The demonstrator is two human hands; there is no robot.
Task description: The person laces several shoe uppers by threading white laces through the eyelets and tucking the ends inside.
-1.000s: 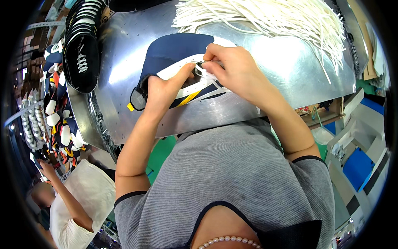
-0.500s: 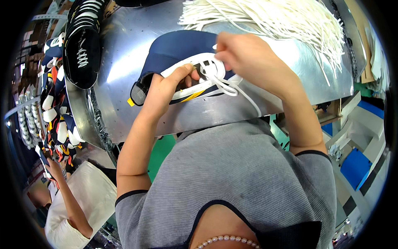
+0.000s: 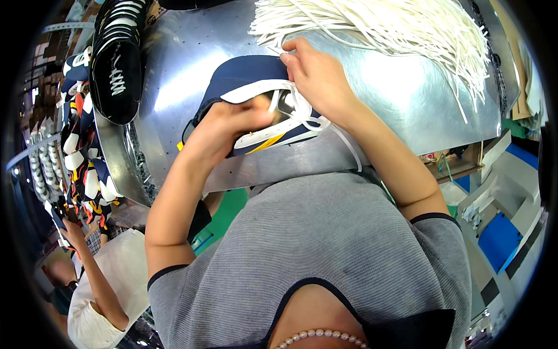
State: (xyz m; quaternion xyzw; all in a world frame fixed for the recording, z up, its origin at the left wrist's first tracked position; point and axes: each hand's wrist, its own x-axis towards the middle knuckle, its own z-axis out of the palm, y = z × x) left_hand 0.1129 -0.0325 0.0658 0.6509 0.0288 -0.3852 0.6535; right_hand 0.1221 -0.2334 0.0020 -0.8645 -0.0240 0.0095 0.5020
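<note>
A navy shoe upper (image 3: pixel 247 72) with white eyelet edges and a yellow stripe lies on the metal table. A white shoelace (image 3: pixel 302 110) runs through its eyelets in loose loops, and one end trails over the table's near edge. My left hand (image 3: pixel 232 125) is at the upper's opening, its fingertips smeared by motion beside the lace. Over the far right side of the upper is my right hand (image 3: pixel 317 75), with the fingers bent together and the tips hiding whatever is between them.
A heap of white laces (image 3: pixel 378 35) covers the far right of the metal table (image 3: pixel 192 52). Black laced shoes (image 3: pixel 116 75) stand at the far left. Many shoe uppers (image 3: pixel 87 168) hang left, where another person's arm (image 3: pixel 99 279) reaches up. A blue panel (image 3: pixel 499 238) is at right.
My right hand has moved left and away from me, to the upper's far side. My left hand has shifted slightly toward me, and the lace loops have drawn in smaller.
</note>
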